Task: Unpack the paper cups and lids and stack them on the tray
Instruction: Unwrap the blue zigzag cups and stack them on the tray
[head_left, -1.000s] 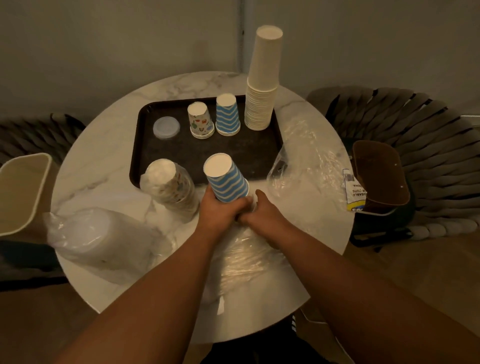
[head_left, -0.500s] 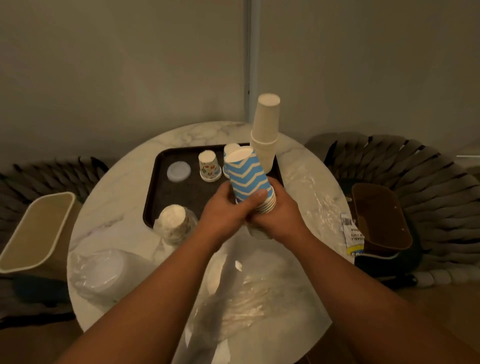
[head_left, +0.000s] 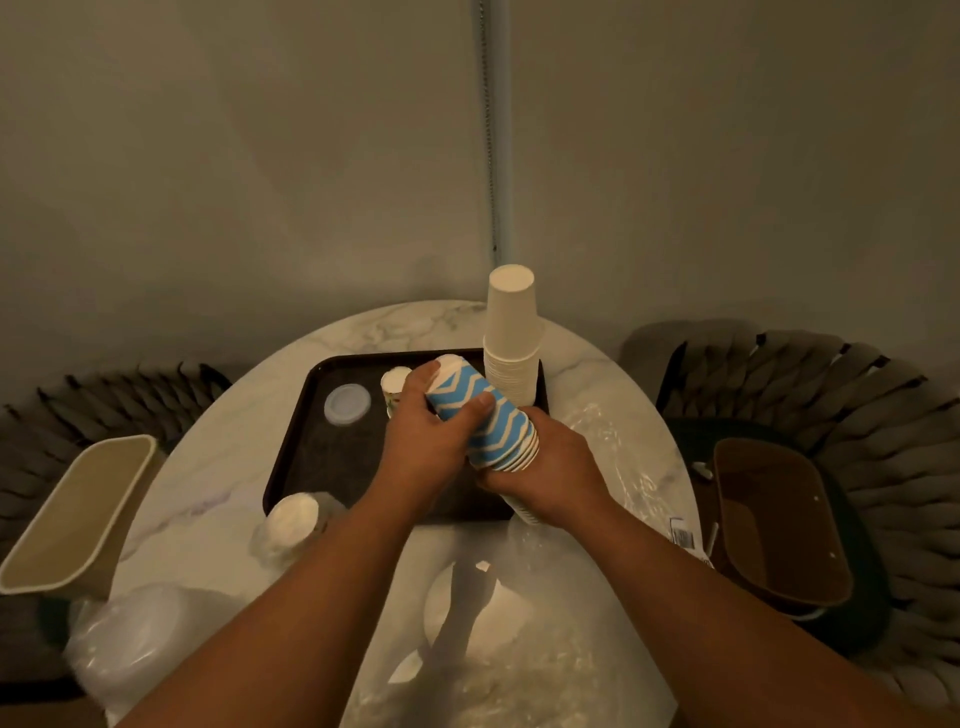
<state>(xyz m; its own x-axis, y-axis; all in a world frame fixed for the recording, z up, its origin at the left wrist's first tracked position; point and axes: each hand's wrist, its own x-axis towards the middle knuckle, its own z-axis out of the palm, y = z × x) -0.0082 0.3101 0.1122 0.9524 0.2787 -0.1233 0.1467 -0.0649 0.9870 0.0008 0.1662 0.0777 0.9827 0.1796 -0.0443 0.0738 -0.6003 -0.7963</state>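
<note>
Blue-and-white chevron cup stack (head_left: 480, 415) held tilted above the near right part of the dark brown tray (head_left: 291, 467), closed bases pointing away toward the wall. Left hand (head_left: 428, 441) wrapped round the upper part of the stack, thumb across the pattern. Right hand (head_left: 550, 467) curled round the rim end from below. Further cup rims seen just under the right hand; whether gripped separately cannot be told.

On the tray: tall stack of plain white cups (head_left: 511, 338) upright at the far right corner, inverted; small patterned cup (head_left: 395, 384) just behind the left hand, partly hidden; translucent round lid (head_left: 347, 404) lying flat at the far left.

Off the tray, on the marble table (head_left: 218, 467): wrapped cup sleeve (head_left: 293, 519) touching the near left corner of the tray; bagged lids (head_left: 135, 639) well to the near left; loose clear plastic wrap (head_left: 613, 441) to the right of the tray and more near the front edge.
</note>
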